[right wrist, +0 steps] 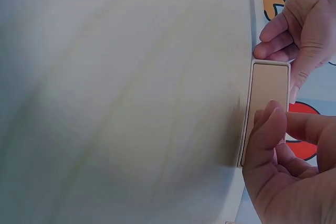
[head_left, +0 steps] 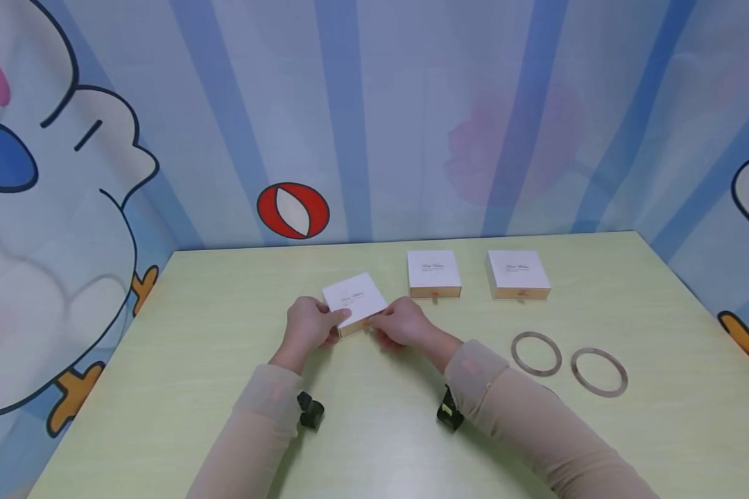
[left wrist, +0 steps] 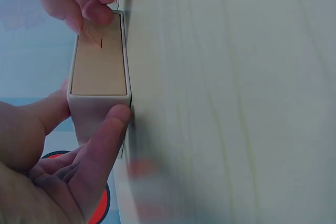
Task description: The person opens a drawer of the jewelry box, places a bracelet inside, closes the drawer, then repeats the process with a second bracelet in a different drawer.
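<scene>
A small white drawer-style gift box [head_left: 354, 292] with a tan drawer front [left wrist: 98, 72] lies turned at an angle on the table. My left hand [head_left: 306, 323] grips its left side, thumb on the lid and fingers along the side wall. At the front, my right hand [head_left: 406, 324] pinches the small ribbon tab [left wrist: 93, 35] between thumb and fingertips. The drawer front sits about level with the sleeve's edge in the left wrist view. Part of that front is hidden behind my right fingers [right wrist: 270, 124] in the right wrist view.
Two similar white boxes, a middle one [head_left: 433, 272] and a right one [head_left: 518, 272], stand farther back on the pale table [head_left: 181, 388]. Two thin bangle-like rings, one ring [head_left: 515, 341] nearer and another ring [head_left: 624, 380], lie right of my right forearm. A printed backdrop [head_left: 399, 138] rises behind.
</scene>
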The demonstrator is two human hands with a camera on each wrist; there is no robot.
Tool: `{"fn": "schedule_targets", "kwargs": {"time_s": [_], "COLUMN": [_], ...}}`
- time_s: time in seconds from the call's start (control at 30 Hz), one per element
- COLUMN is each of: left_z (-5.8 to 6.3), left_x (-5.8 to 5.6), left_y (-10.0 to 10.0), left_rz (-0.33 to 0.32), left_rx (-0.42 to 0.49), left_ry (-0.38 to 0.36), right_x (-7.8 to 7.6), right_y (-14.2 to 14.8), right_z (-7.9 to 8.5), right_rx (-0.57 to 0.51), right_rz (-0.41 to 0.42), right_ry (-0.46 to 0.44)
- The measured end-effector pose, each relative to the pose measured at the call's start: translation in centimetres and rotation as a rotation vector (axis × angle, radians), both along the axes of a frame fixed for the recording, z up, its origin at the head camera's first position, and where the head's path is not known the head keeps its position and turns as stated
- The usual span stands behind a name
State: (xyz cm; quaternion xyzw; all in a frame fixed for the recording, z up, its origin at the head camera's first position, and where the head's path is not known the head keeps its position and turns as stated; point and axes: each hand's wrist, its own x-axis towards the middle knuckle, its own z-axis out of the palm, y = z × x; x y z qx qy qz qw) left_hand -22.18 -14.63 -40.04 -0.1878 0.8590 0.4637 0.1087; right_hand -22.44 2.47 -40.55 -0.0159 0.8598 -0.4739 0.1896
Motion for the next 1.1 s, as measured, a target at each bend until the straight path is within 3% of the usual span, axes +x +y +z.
{"fn": "schedule_targets", "kwargs": {"time_s": [0.33, 0.7, 1.1], "left_z": [0.4, 0.8, 0.6], "left_x": [-0.4, -1.0, -2.3], "left_y": [0.1, -0.1, 0.0], "left_rz": [-0.023, -0.097, -0.227], "left_rx": [-0.003, -0.110, -0.212], "left_ry": [-0.024, -0.041, 0.097], "right_x": [0.1, 0.2, 0.2], "right_y": [-0.3, -0.5, -0.6], "right_z": [0.0, -0.1, -0.3], "right_rx": [-0.023, -0.037, -0.028], "right_rz": [0.029, 0.030, 0.036], "right_ry": [0.000, 0.007, 0.010]}}
